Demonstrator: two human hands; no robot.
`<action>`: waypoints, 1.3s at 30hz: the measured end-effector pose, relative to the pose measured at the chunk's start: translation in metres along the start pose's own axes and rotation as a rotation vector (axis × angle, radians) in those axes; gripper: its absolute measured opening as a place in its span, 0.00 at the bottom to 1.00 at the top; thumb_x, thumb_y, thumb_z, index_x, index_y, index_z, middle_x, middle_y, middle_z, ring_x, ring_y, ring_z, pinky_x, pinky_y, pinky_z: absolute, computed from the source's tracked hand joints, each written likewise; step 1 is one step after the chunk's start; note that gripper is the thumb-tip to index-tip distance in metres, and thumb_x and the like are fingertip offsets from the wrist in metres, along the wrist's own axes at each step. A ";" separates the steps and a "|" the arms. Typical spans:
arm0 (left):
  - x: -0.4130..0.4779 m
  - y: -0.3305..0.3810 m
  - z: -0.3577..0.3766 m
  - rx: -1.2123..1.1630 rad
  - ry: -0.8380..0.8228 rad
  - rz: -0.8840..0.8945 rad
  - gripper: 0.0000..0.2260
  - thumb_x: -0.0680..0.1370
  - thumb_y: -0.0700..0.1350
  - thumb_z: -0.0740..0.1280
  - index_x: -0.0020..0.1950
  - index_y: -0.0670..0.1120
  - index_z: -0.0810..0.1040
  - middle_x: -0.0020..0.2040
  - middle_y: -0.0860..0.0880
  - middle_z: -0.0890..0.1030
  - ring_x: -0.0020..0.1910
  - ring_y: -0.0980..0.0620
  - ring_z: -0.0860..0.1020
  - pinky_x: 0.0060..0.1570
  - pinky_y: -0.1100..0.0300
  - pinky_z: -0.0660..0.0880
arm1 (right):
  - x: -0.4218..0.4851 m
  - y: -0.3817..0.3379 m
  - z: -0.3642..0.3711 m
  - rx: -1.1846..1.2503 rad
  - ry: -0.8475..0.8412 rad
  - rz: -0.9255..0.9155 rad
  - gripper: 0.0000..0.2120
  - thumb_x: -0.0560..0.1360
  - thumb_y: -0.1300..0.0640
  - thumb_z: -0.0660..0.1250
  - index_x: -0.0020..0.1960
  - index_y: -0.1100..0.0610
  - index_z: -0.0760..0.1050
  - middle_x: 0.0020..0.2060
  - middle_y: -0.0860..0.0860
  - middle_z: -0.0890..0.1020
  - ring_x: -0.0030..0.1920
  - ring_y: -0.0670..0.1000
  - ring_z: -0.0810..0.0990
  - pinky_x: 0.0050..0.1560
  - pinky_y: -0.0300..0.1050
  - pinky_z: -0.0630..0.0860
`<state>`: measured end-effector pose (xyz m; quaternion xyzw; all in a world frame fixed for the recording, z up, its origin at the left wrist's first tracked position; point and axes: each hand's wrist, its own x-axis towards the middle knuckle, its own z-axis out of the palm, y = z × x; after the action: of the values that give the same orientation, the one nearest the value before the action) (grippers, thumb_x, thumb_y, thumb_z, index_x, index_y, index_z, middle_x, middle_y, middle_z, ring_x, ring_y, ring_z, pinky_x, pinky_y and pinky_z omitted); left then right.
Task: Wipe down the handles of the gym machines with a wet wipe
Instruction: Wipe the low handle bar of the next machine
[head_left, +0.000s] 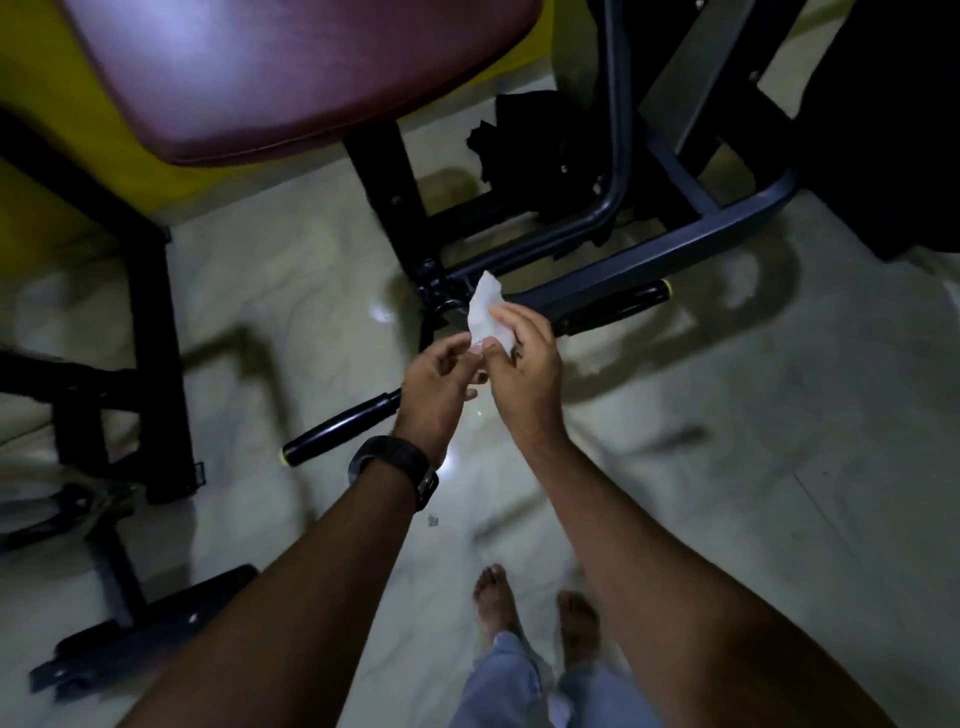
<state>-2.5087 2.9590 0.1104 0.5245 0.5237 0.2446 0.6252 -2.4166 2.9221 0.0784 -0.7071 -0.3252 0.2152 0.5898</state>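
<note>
head view: left hand (436, 379) and right hand (524, 364) both pinch the wet wipe (483, 312) at centre, clear of the near handle (343, 428) at 8 o'clock and the far handle (618, 304) at 2 o'clock. so light a fingertip hold could drop it onto the floor (727, 467), dirtying it. that floor is pale and glossy, the room dim, a maroon seat (291, 73) at 11 o'clock.

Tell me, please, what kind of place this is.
Most likely a gym, perhaps a small one: a maroon padded seat on a dark steel frame, and black handles with yellow end caps. Left hand and right hand pinch a wet wipe.
</note>
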 end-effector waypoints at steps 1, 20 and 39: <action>-0.004 0.002 -0.006 -0.028 0.055 0.001 0.07 0.81 0.42 0.68 0.58 0.46 0.81 0.48 0.47 0.86 0.44 0.53 0.82 0.47 0.57 0.78 | -0.003 -0.004 0.003 0.047 -0.027 0.019 0.16 0.73 0.66 0.67 0.61 0.62 0.80 0.62 0.51 0.76 0.63 0.46 0.75 0.65 0.43 0.74; -0.082 -0.043 -0.097 0.384 0.549 0.253 0.13 0.79 0.37 0.69 0.63 0.44 0.78 0.55 0.50 0.82 0.53 0.53 0.80 0.61 0.56 0.76 | -0.089 -0.022 0.047 -0.048 -0.391 -0.102 0.14 0.79 0.60 0.66 0.64 0.55 0.80 0.54 0.48 0.85 0.53 0.45 0.82 0.53 0.39 0.78; -0.047 -0.142 -0.217 1.096 0.042 0.277 0.37 0.79 0.41 0.61 0.82 0.42 0.43 0.82 0.45 0.45 0.81 0.49 0.43 0.79 0.48 0.50 | -0.136 0.037 0.167 -1.003 -0.478 -0.659 0.27 0.84 0.46 0.49 0.77 0.59 0.62 0.75 0.56 0.66 0.77 0.58 0.61 0.76 0.60 0.55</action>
<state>-2.7564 2.9588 0.0206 0.8312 0.5127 0.0269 0.2133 -2.6185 2.9374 -0.0038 -0.6925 -0.7088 -0.0037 0.1340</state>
